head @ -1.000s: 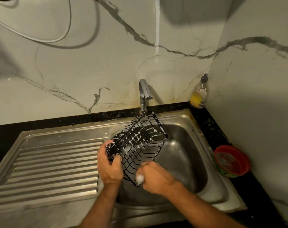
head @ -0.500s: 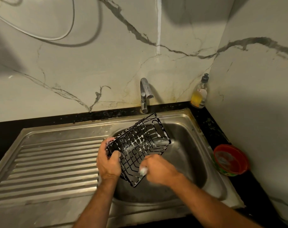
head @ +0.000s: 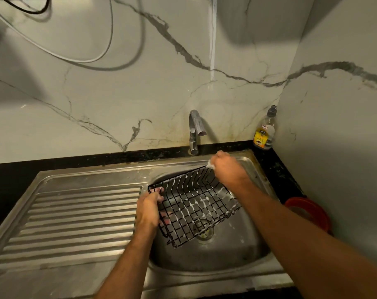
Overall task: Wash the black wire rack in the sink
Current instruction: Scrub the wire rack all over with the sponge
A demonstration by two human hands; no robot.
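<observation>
Left of centre, ribbed steel drainboard. Just right of it, left hand, fingers curled round the left edge of the black wire rack. Rack held tilted over the sink bowl, above the drain, grid streaked with white suds. Further right, at the rack's far corner, right hand, fingers closed on something small and white. Upper right, soap bottle; lower right, red bowl.

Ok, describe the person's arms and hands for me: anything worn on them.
Both forearms are bare up to the frame's lower edge: no sleeves in view. The left hand and the right hand wear no gloves, and no watch, bracelet or ring shows. Some white suds sit at the right fingertips.
</observation>
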